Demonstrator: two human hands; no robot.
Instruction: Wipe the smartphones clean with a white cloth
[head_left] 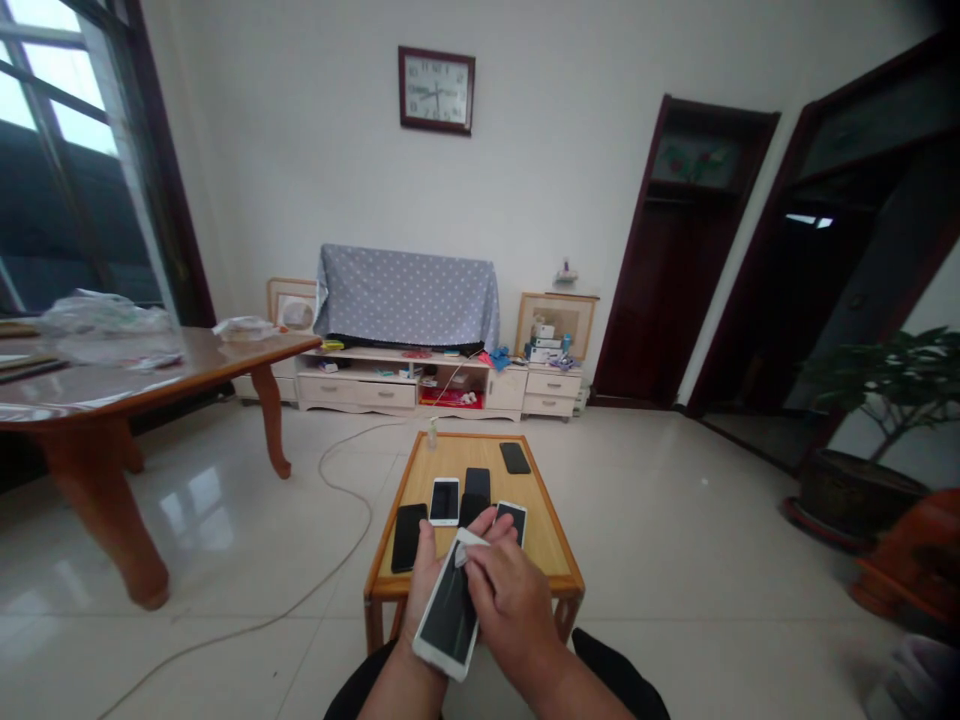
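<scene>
Phone (450, 615), white-rimmed, dark screen up, lay aslant on the left hand (427, 575), off the tabletop (551, 550) at its near edge, lower end toward the person's legs (622, 680). Left fingers were loosely cupped under it, some tips showing past the top end, thumb along the side; no tight clamp visible. Right hand (521, 605) was over the screen, thumb and fingers pinched nearly closed on a small pale scrap (461, 554) that appeared to touch the glass near the top; material unclear.

Main risk, as judged: a drop. Left hold looked more cradle than grip, so a hard push from the right hand could skid the phone off the palm toward lap or floor (270, 540). Scrap was small, so it could bunch or slip, leaving bare fingertips to smear the glass. Black phone (409, 537), white-framed phone (445, 502) and pale-edged phone (518, 515) lay close beyond; a lowered hand could knock them. Bottle (432, 436) at the far corner could tip if bumped.
</scene>
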